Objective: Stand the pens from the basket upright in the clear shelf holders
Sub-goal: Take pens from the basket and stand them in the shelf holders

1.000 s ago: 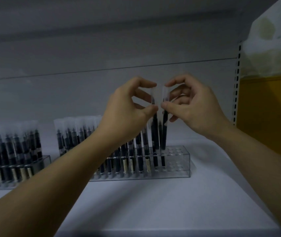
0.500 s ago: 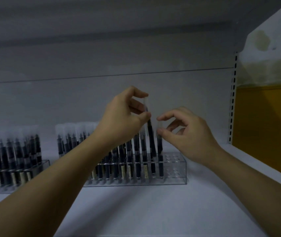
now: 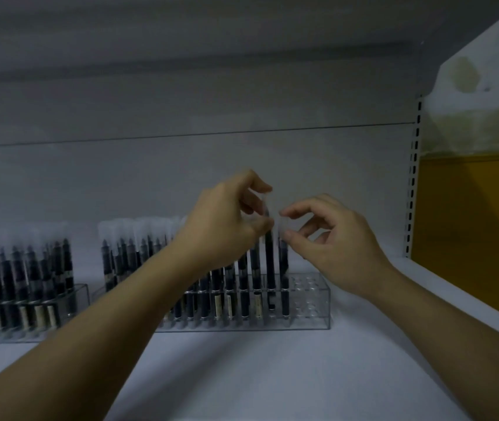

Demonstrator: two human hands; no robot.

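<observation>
On the white shelf (image 3: 242, 375), against the grey back wall, I see a long clear holder (image 3: 321, 302) standing square to me. It is packed from its left end with a row of dark pens (image 3: 138, 247) under frosted caps, and a few open holes (image 3: 305, 282) show at its right end. The left hand (image 3: 227, 223) reaches in over that row and pinches the frosted cap of the tall pen (image 3: 269, 259) between thumb and forefinger, the other fingers curled behind. That pen's foot sits in a hole of the holder, near upright, and its cap stands higher than its neighbours'. Just to its right is the end pen (image 3: 284, 253), the last one in the row, upright in its own hole with the barrel down inside the clear wall. The right hand (image 3: 336, 247) hovers at this pen's cap: the thumb (image 3: 291, 237) lies against the side of the cap and the forefinger (image 3: 287, 212) arches over the top. The cap is too pale and blurred for me to tell whether the hand truly grasps it or only touches it. The two hands are close together, fingertips nearly meeting. Further left, apart from the first, a second holder (image 3: 82, 299) stands full of the same dark pens. At the far right I make out a slotted upright (image 3: 414, 192) and a yellow panel (image 3: 470, 238) beyond it.
</observation>
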